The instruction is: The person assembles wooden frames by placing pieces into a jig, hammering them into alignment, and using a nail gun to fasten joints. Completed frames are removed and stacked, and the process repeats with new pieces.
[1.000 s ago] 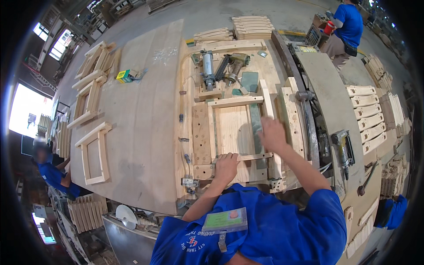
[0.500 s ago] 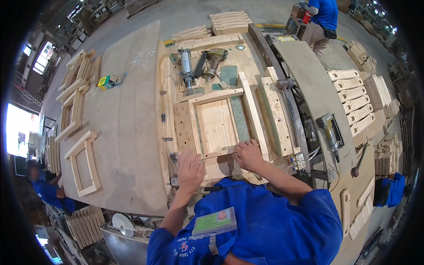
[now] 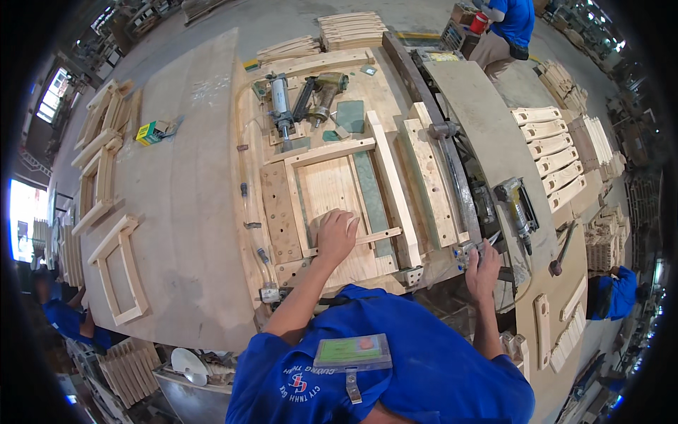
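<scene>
Resting at the six o'clock side of the wooden frame, the left hand has bent fingers; whether it grips, I cannot tell. The frame lies at twelve o'clock from the blue shirt. At the frame's four o'clock, the right hand, half-curled, meets a metal fitting, its hold unclear.
</scene>
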### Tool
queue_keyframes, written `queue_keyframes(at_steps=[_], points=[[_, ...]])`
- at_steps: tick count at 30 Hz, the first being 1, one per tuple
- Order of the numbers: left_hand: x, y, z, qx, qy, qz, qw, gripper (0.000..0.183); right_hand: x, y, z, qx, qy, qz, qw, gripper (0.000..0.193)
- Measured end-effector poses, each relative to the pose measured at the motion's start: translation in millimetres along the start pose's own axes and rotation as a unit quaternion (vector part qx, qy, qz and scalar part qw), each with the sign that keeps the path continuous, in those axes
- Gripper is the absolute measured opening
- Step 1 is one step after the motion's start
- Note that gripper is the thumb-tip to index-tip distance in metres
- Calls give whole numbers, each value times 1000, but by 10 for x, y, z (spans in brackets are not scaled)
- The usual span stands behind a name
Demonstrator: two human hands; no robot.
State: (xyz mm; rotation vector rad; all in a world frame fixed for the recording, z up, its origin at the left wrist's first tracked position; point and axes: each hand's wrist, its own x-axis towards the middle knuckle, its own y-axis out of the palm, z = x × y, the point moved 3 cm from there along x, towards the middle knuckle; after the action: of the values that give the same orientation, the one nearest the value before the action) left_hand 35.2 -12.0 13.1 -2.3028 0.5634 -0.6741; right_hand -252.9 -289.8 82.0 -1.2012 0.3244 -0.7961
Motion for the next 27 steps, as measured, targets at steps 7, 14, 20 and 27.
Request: queue_keyframes(at_steps=[7, 14, 20, 27], points=[[43, 82, 37, 38, -70, 75, 994, 34, 242, 167, 123, -59, -8, 1, 998, 55], [7, 75, 67, 40, -86, 84, 992, 36, 955, 453, 550, 8, -72, 82, 994, 53], [-1, 108, 112, 50, -74, 63, 994, 32, 1532, 1104, 942, 8, -20, 107, 994, 52], [23, 70, 76, 18, -65, 66, 996, 32, 1659, 1262, 966, 280, 107, 112, 947, 30]])
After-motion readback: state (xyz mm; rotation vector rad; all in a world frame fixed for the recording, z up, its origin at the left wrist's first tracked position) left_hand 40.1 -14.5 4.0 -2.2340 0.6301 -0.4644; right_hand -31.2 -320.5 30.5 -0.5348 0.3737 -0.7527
